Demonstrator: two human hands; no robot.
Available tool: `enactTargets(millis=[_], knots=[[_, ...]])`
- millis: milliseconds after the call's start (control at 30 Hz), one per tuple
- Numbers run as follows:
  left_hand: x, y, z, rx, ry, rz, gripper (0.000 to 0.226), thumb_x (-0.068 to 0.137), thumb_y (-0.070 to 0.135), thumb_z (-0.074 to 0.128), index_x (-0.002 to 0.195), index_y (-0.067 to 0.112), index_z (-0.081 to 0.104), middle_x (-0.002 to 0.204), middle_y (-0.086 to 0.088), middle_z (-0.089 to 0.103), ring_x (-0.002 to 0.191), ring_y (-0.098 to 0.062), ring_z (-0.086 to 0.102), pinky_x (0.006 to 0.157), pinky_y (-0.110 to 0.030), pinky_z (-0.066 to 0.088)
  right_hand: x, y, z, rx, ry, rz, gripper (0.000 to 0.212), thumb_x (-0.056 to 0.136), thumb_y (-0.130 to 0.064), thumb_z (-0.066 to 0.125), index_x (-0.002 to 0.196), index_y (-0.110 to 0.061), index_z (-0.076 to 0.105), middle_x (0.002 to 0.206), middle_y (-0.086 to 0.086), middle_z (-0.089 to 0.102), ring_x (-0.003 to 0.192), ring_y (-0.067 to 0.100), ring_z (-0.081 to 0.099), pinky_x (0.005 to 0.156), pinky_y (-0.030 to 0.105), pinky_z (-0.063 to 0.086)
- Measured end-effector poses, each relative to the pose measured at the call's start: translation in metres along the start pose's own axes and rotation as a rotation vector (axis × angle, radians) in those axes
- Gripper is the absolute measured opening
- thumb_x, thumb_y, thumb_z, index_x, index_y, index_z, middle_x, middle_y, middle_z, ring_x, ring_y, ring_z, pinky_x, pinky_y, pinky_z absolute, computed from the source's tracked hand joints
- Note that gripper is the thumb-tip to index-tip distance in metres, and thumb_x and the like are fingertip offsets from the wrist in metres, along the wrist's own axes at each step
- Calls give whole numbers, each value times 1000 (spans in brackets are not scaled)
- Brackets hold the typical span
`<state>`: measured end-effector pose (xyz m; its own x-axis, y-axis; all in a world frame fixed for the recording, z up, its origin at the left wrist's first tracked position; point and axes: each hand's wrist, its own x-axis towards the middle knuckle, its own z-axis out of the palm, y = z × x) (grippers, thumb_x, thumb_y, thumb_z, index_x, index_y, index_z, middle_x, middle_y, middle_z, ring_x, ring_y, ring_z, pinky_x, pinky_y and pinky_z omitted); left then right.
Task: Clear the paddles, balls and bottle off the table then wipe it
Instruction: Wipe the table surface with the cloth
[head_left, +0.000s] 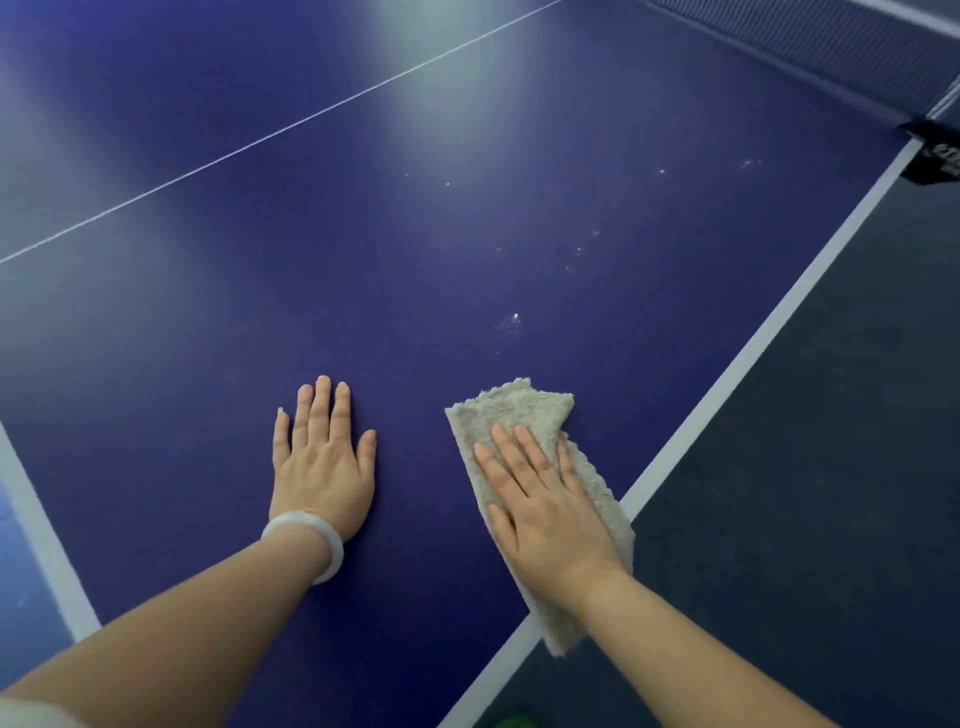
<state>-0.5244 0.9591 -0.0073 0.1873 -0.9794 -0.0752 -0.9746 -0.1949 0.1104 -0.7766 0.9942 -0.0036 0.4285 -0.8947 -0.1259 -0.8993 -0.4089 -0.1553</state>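
Your right hand (545, 512) presses the cloth (524, 415) flat, lower right; left hand (324, 457) lies spread on the table (467, 156). Wiping underway. Next, push toward the white specks (514, 319) mid-frame.

Right hand (545, 512) flat on cloth (511, 410)

A table-tennis room or sports hall: a dark blue table (467, 234) with a white centre line (291, 127) and edge stripe (769, 332), a net (810, 47) across the table's far end, and dark floor (831, 467) beside the table's right edge.

Two hands (322, 460) (545, 506), one cloth (514, 408), one table (467, 156)
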Motion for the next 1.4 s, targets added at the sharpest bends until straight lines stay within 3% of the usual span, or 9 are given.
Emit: enactTargets(millis=[67, 267, 433, 600, 700, 833, 933, 1167, 1400], knots=[[0, 0, -1, 5, -3, -4, 65, 100, 48, 14, 157, 18, 4, 165, 1, -3, 150, -15, -12, 122, -39, -9, -1, 30, -3, -36, 15, 32, 58, 102, -41, 19, 157, -28, 7, 165, -7, -2, 151, 13, -9, 121, 51, 3], [1, -1, 1, 28, -11, -5, 67, 97, 50, 6, 157, 19, 1, 165, 1, -5, 150, -15, -13, 122, -39, -11, 21, 46, -11, 2, 20, 608, 59, 101, -40, 3, 154, -23, -16, 162, 0, -19, 150, 20, -18, 121, 53, -2], [2, -1, 1, 35, -21, -8, 67, 97, 50, 4, 157, 20, -1, 164, 2, -8, 150, -15, -14, 122, -41, -8, 11, -15, -6, -20, 12, 137, 62, 98, -36, 22, 157, -18, 14, 165, 4, 7, 152, 25, 3, 118, 57, 11], [1, 0, -1, 33, -12, -5, 69, 95, 52, -3, 156, 19, 0, 164, 1, -6, 150, -15, -13, 123, -42, -5, 41, 15, -13, -59, -78, -259, 59, 100, -38, 30, 157, -26, 17, 165, -5, 8, 152, 17, 3, 118, 52, 7], [2, 1, -4, 17, -15, -5, 70, 94, 52, 0, 156, 18, 3, 164, 1, -2, 150, -15, -11, 123, -42, -3, 78, 54, -24, -104, -89, -244, 59, 101, -38, 24, 157, -31, 5, 164, -9, -2, 151, 12, -9, 121, 49, 1], [0, 3, -8, 33, -30, -12, 69, 98, 50, 6, 155, 14, 13, 164, -3, 8, 151, -18, 0, 122, -46, 7, 116, 83, -35, -43, -33, 177, 60, 103, -34, 22, 153, -29, -11, 163, -7, -14, 149, 13, -19, 122, 49, -7], [1, 4, -11, 38, -49, -7, 70, 99, 50, -1, 155, 12, 19, 162, -5, 15, 151, -21, 9, 121, -47, 11, 112, 58, -30, -42, 4, 279, 58, 101, -35, 9, 155, -23, -10, 163, 0, -14, 150, 20, -15, 122, 52, -6], [2, 6, -17, 44, -76, -5, 71, 100, 49, 0, 153, 10, 28, 161, -7, 22, 150, -23, 17, 118, -47, 15, 124, 38, -26, -98, -72, -453, 60, 99, -37, 31, 157, -26, 17, 165, -4, 9, 152, 19, 7, 118, 51, 8], [1, 6, -17, 44, -89, -25, 65, 99, 46, 17, 154, 13, 24, 162, -5, 19, 151, -21, 12, 119, -46, 12, 172, 104, -39, -34, -32, 222, 58, 100, -36, 9, 152, -28, -14, 164, -6, -14, 148, 13, -18, 122, 51, 0]])
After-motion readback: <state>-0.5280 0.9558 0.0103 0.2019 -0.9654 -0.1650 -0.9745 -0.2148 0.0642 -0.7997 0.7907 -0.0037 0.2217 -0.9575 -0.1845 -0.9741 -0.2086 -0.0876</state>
